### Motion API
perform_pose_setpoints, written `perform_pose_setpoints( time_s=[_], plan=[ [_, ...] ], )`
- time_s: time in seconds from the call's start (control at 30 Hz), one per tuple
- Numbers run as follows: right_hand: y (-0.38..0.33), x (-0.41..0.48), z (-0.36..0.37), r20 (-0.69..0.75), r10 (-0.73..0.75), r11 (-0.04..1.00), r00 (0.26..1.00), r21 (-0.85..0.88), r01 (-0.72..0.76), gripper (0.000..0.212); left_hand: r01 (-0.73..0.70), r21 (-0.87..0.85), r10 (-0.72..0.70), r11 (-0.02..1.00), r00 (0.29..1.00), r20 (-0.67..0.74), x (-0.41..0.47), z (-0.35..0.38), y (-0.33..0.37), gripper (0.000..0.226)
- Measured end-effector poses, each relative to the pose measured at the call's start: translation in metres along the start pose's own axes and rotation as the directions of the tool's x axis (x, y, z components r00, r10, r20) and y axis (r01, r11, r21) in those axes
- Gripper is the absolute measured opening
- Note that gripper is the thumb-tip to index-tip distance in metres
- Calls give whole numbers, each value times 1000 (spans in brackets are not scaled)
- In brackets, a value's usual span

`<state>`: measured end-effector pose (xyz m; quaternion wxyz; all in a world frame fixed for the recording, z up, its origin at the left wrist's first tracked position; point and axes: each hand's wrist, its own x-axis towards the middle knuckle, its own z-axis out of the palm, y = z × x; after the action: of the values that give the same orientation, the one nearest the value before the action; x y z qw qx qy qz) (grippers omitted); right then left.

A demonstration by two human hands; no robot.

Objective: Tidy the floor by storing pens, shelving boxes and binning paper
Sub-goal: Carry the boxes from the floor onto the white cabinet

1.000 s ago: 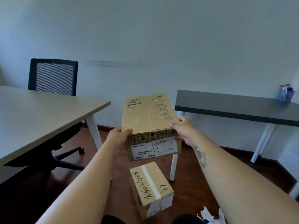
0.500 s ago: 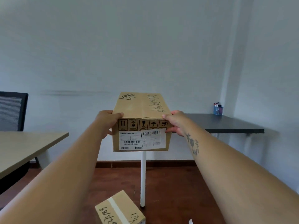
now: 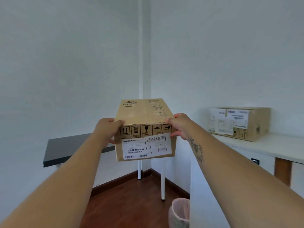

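The cardboard box [image 3: 144, 129] hangs mid-air, left hand [image 3: 107, 130] and right hand [image 3: 178, 126] clamped on its side edges.

A brown cardboard box [image 3: 144, 129] with white shipping labels is held in the air, left hand [image 3: 107, 130] and right hand [image 3: 179, 126] gripping its sides. A larger cardboard box [image 3: 238, 123] sits on a white shelf [image 3: 269, 147] at right; a pale mesh bin [image 3: 180, 213] stands on the floor.

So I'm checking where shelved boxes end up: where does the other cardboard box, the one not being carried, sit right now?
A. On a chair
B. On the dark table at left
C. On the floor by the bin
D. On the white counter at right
D: the second box rests on the white counter at right, while both hands carry the nearer box.
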<state>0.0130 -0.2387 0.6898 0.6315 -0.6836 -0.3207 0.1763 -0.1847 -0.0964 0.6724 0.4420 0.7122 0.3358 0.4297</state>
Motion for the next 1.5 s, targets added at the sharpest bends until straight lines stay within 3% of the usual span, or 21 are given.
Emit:
perform_pose_setpoints(
  time_s=[0.3,0.5,0.63,0.77,1.0,1.23,1.5],
  plan=[
    [2,-47,-129,-331,54,994,942,-76,-84,56,-26,-119,66,993,938,341,6,134,34,24],
    [1,-87,-176,-491,65,984,869,-111,-136,54,-36,-169,120,985,845,521,3,194,45,32],
    [4,-107,-192,-535,49,993,843,-67,-101,47,-108,-235,219,966,825,521,3,216,62,27],
    [3,-118,-194,-582,41,990,812,-87,-112,60,-153,-256,275,954,787,553,2,221,74,27],
    [-6,-143,-220,-633,33,976,773,-145,-160,55,-146,-307,310,940,737,600,-26,240,79,31],
    [-3,-183,-268,-690,-15,953,724,-228,-198,70,-197,-347,385,917,667,638,-62,277,101,52],
    [10,-217,-316,-788,-99,909,608,-321,-267,56,-236,-445,497,864,551,671,-116,322,116,42]
  ],
)
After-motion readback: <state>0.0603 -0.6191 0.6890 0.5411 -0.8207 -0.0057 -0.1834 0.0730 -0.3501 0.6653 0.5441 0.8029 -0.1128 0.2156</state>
